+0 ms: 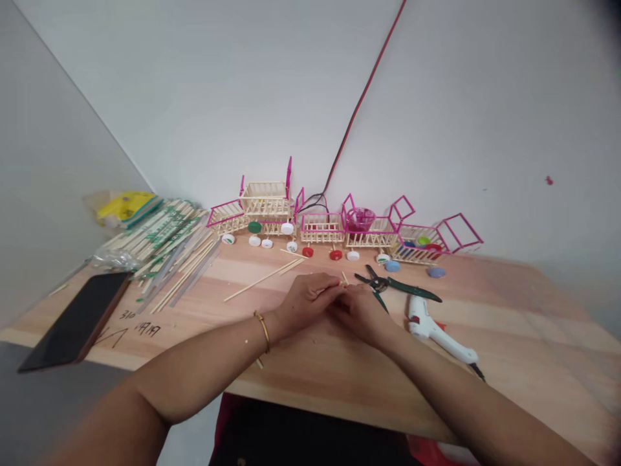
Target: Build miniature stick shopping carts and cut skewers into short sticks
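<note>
My left hand [310, 299] and my right hand [361, 312] meet over the middle of the wooden table [310, 375], fingertips pressed together. Between them a short piece of pale wooden stick [345, 277] pokes up; the fingers hide the rest of it. Just beyond my right hand lie pruning shears [412, 289] with dark green handles. To its right is a white glue gun [444, 336]. Loose thin sticks [262, 279] lie beyond my left hand.
Small stick carts [323, 228] with pink edges and bottle-cap wheels line the wall. Bundled sticks [160, 233], a yellow bag [127, 208] and a dark tablet [77, 317] lie at the left. A cable [359, 103] runs down the wall.
</note>
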Demonstrator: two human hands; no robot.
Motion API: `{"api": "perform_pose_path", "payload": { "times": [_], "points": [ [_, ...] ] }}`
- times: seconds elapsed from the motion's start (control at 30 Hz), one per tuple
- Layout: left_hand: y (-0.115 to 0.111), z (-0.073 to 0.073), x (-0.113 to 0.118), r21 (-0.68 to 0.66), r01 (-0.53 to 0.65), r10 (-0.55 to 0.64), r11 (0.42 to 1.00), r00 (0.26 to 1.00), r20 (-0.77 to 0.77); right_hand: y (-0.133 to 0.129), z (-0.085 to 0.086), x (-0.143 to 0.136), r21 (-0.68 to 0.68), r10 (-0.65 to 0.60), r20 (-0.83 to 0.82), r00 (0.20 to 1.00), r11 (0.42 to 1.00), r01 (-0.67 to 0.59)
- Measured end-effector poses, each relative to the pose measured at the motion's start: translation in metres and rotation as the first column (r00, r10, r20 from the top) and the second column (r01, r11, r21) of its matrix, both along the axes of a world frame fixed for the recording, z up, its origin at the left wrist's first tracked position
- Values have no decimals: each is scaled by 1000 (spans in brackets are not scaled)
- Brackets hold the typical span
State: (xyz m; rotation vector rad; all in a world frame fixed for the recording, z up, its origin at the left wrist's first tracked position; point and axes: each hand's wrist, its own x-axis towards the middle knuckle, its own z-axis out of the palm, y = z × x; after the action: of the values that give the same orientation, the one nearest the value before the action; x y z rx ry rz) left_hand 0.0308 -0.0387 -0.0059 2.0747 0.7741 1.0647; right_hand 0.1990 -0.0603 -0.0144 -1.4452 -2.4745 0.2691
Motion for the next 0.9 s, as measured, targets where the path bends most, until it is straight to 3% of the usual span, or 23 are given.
{"api": "perform_pose_path", "payload": {
  "times": [0.13,0.2,0.3,0.37,0.53,0.7,0.8,0.9],
  "points": [
    [2,-2,1,7,14,-14,1000,999,40,-4,22,17,18,-64,27,998,998,64],
    [2,-2,1,-11,1,0,1000,998,62,-5,32,35,81,-191,27,981,979,188],
    [3,-3,1,-36,-13,15,999,997,75,-6,37,65,152,-395,199,897,917,370],
    [3,-3,1,-36,-5,8,999,997,75,-6,32,81,111,-448,324,833,892,437],
    [1,0,1,-27,5,-4,1000,999,36,-2,18,93,-4,-395,405,824,901,434],
    [-1,1,1,-21,30,-29,999,999,27,-3,23,78,2,-404,430,807,895,447],
    [-1,-1,0,-14,36,-35,999,999,25,-11,27,75,-12,-361,334,871,922,387],
    [0,-1,0,-26,33,-33,999,999,15,-21,32,80,10,-267,96,959,964,267]
  ]
}}
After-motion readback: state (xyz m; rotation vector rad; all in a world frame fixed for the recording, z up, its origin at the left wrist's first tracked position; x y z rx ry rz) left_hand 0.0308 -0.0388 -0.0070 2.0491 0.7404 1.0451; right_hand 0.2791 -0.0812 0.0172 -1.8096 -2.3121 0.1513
